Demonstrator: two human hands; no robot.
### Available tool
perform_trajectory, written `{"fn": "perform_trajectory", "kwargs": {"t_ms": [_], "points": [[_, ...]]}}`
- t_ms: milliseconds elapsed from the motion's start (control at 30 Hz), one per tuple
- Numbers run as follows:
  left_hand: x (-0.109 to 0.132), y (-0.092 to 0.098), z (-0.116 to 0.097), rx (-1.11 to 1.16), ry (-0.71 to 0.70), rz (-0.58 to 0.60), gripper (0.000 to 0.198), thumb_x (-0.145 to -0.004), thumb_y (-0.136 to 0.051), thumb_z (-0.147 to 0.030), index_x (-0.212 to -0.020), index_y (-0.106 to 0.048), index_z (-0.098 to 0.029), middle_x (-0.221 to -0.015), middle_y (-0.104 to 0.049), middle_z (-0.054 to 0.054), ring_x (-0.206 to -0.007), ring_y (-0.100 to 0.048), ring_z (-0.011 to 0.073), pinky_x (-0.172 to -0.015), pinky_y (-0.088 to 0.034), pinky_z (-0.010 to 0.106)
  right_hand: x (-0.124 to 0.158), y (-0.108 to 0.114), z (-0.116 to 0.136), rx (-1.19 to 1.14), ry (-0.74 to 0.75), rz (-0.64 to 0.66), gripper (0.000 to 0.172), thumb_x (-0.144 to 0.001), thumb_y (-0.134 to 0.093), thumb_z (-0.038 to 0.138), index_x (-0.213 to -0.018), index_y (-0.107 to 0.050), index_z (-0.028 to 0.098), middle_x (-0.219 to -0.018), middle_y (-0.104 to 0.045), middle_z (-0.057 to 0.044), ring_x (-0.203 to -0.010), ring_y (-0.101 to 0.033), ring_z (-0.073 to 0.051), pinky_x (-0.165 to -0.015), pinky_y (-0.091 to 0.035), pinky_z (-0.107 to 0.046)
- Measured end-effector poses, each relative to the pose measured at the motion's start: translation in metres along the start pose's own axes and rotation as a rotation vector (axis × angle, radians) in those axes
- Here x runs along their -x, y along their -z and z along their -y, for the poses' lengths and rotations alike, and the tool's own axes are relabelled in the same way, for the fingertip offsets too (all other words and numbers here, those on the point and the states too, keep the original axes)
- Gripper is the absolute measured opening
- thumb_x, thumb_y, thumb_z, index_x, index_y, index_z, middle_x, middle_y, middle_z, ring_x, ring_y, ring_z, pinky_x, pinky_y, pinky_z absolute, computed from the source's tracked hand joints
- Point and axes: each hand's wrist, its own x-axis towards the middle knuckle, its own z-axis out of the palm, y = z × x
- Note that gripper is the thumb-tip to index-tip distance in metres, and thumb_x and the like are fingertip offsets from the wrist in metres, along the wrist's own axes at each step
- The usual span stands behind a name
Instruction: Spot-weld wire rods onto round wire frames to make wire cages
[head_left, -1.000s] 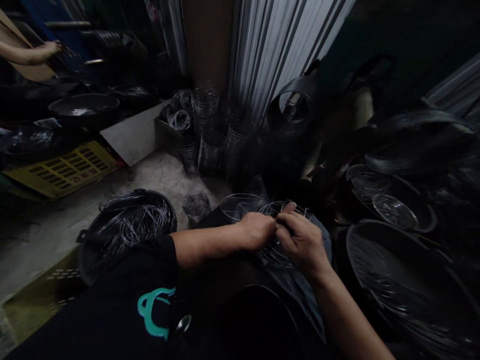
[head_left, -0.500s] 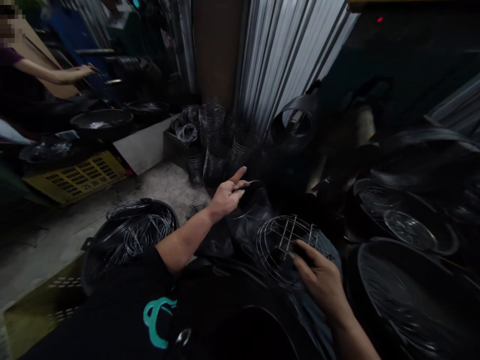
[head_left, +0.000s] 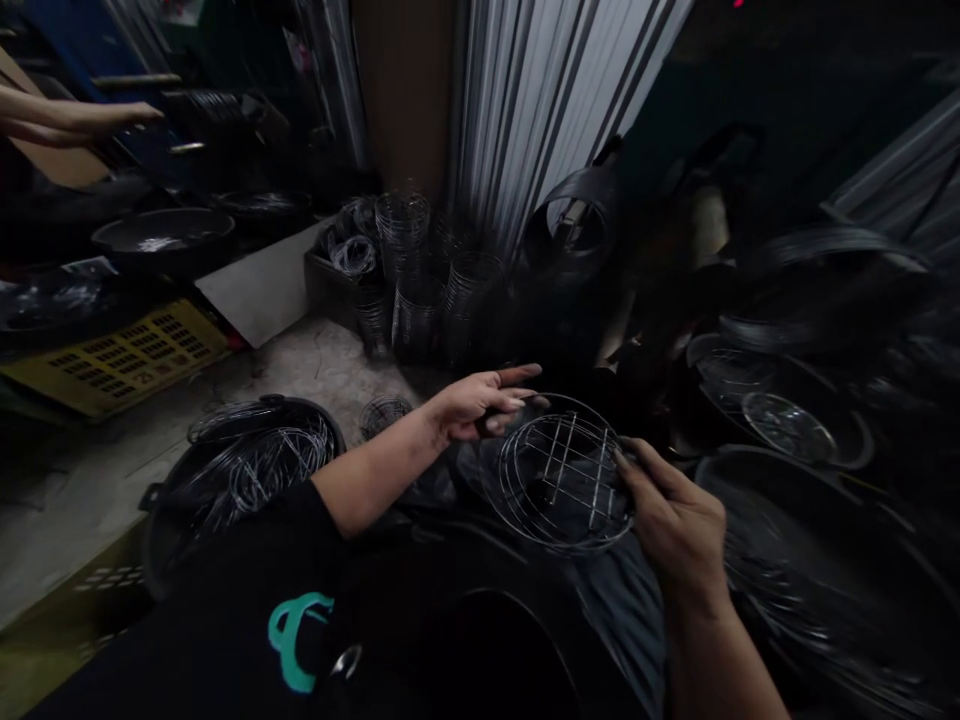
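Observation:
A round wire rack (head_left: 559, 475) with crossing bars sits tilted over my lap. My right hand (head_left: 675, 515) grips its right edge, thumb and fingers closed on the rim. From the left reaches my left hand (head_left: 480, 405), index finger stretched out and the other fingers pinched on a thin wire ring (head_left: 581, 405). This ring overlaps the rack's far and left side; whether the two touch is hard to tell. Below my left forearm a black basin (head_left: 154, 560) holds a tangle of loose wire rings (head_left: 274, 465).
Stacks of wire rings (head_left: 416, 310) stand ahead on the floor. Dark basins (head_left: 787, 480) with wire parts line the right side. A yellow crate (head_left: 127, 355) lies at left, near a co-worker's arm (head_left: 75, 110). A metal cylinder (head_left: 570, 230) stands before the corrugated sheet (head_left: 555, 90).
My left hand has moved right and down with the ring, now over the rack. My right hand has raised the rack slightly and holds its right rim. The view has shifted a little to the right.

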Motion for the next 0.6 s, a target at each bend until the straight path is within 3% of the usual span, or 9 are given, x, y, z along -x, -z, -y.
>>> {"fn": "perform_trajectory", "kwargs": {"t_ms": [67,167,300,467,600], "points": [[-0.02,-0.002,0.015,-0.112,0.002,-0.072,0.08,-0.067,-0.054,0.001,-0.142,-0.033,-0.015,-0.1,-0.066,0.009,-0.043,-0.047,0.0025,-0.038,-0.031,0.015,0.002,0.006,-0.007,0.134,0.008,-0.042,0.047,-0.07,-0.065,0.048,-0.103,-0.072,0.016,-0.101,-0.07,-0.009,-0.094,-0.065,-0.028,-0.088,-0.049,-0.039],[-0.053,-0.002,0.034,-0.349,-0.153,-0.224,0.087,-0.062,-0.049,0.006,-0.144,-0.03,-0.014,-0.093,-0.064,0.004,-0.054,-0.055,0.0047,-0.05,-0.042,0.016,-0.002,0.011,-0.016,0.385,0.026,-0.121,0.051,-0.073,-0.051,0.045,-0.107,-0.071,0.013,-0.1,-0.07,-0.012,-0.096,-0.064,-0.031,-0.089,-0.048,-0.042],[-0.085,0.001,0.051,-0.485,-0.242,-0.196,0.082,-0.062,-0.046,0.005,-0.141,-0.037,-0.015,-0.083,-0.063,-0.001,-0.059,-0.053,0.0037,-0.061,-0.044,0.016,-0.018,0.018,-0.032,0.517,-0.048,-0.148,0.055,-0.071,-0.047,0.042,-0.109,-0.07,0.01,-0.106,-0.068,-0.014,-0.102,-0.062,-0.033,-0.092,-0.045,-0.043],[-0.088,0.001,0.061,-0.428,-0.143,-0.194,0.084,-0.061,-0.046,0.004,-0.142,-0.036,-0.014,-0.083,-0.065,-0.001,-0.056,-0.05,0.0037,-0.059,-0.041,0.017,-0.029,0.029,-0.058,0.497,-0.139,-0.049,0.05,-0.072,-0.051,0.043,-0.107,-0.071,0.014,-0.105,-0.069,-0.012,-0.1,-0.063,-0.032,-0.09,-0.045,-0.04],[-0.077,-0.004,0.061,-0.322,-0.138,-0.214,0.085,-0.06,-0.048,0.004,-0.142,-0.035,-0.013,-0.084,-0.066,0.001,-0.058,-0.052,0.0047,-0.058,-0.041,0.017,-0.032,0.034,-0.059,0.557,-0.116,-0.028,0.047,-0.075,-0.051,0.046,-0.109,-0.071,0.02,-0.103,-0.07,-0.008,-0.095,-0.064,-0.03,-0.083,-0.047,-0.038]]}}
